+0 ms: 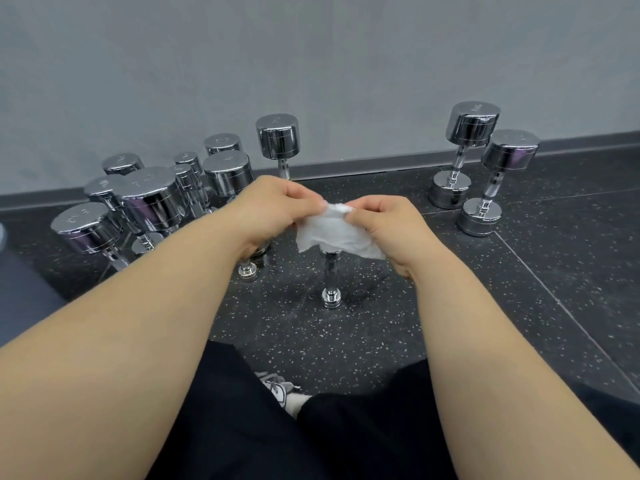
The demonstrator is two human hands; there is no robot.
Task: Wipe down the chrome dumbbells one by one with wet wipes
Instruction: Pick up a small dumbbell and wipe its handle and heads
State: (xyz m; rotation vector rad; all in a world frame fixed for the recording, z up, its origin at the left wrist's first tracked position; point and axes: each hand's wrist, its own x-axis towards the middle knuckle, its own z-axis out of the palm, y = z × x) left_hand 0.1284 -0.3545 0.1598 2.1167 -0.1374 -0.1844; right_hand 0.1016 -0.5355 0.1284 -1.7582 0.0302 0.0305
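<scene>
Right now you hold the wipe up between both hands, above the floor and out in front of your knees. Your left hand pinches its top edge between fingertips and thumb. Your right hand pinches the same bunched edge just beside it, so the rest of the sheet hangs loose below. That two-point pinch reads as spreading or refolding the sheet, to get a flat, damp face before it meets metal. I judge no wiping is under way at this instant, since the wipe touches no chrome that I can see.

Directly under the wipe stands a dumbbell, upright on its lower head, its upper head hidden behind the sheet. It stands apart from the others and nearest to you, probably so you can reach it without leaning, and it looks like the one in hand. A second shaft shows below your left wrist, mostly hidden.

The cluster on your left stands on end, packed close by the wall. The pair on your right stands well apart from it. That split likely sorts done pieces from undone ones, though I cannot tell which group is which. Standing on end, none can roll.
</scene>
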